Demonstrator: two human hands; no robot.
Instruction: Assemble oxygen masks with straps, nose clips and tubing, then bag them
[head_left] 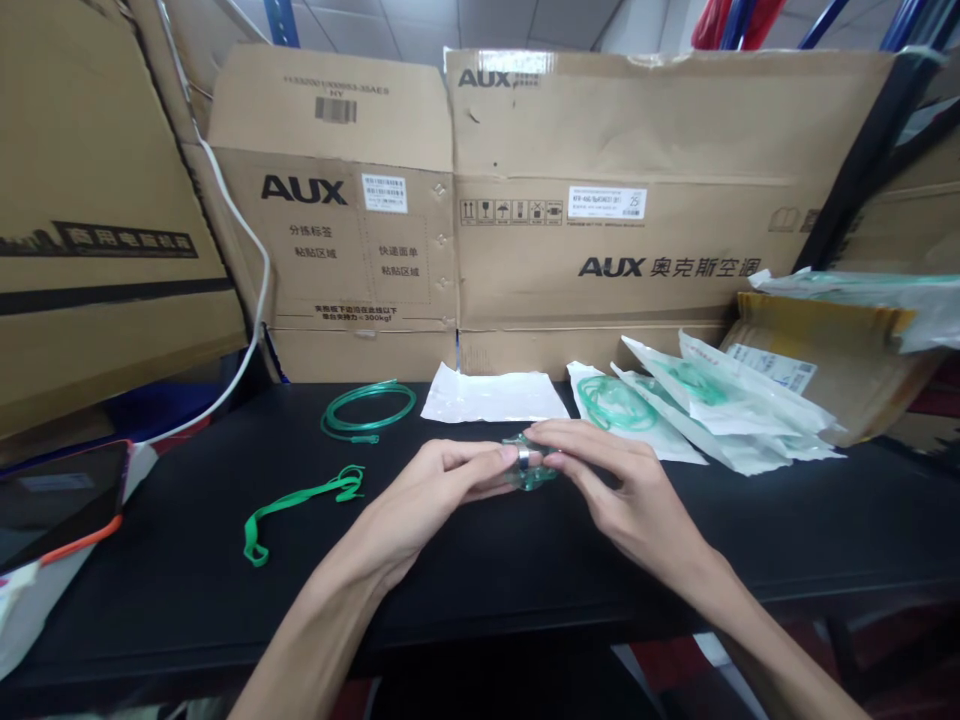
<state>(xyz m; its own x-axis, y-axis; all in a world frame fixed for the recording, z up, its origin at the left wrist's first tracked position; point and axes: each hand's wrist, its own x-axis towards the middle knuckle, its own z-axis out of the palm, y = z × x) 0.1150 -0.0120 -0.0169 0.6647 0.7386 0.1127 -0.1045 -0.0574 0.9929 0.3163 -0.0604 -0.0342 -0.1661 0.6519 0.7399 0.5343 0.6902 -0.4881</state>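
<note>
**A:** Black counter, and far out to the left of the grip a phone in an orange case lies by the edge. Nearer in, still left of the hands, sits a loose green strap, with a coil of green tubing beyond it.

**B:** And the grip itself?

**A:** Both hands meet in the middle. The left hand and the right hand each pinch the same small clear green mask piece between fingertips, held just above the counter. A metal band shows where the fingers meet.

**B:** What could go wrong?

**A:** My guess: the piece is soft, thin plastic, held only by fingertips. Squeeze too hard and it may crease or the metal band may bend out of shape; pinch too lightly and it could slip down onto the counter.

**B:** Anything behind the grip?

**A:** An empty white pouch lies flat just beyond the fingers. A forward sweep of the hands could push it into the cardboard boxes.

**B:** And to the right?

**A:** A fanned stack of sealed packets lies near the right hand, leaning toward a yellow-edged carton. A careless elbow there could, I think, slide them off the counter.
</note>
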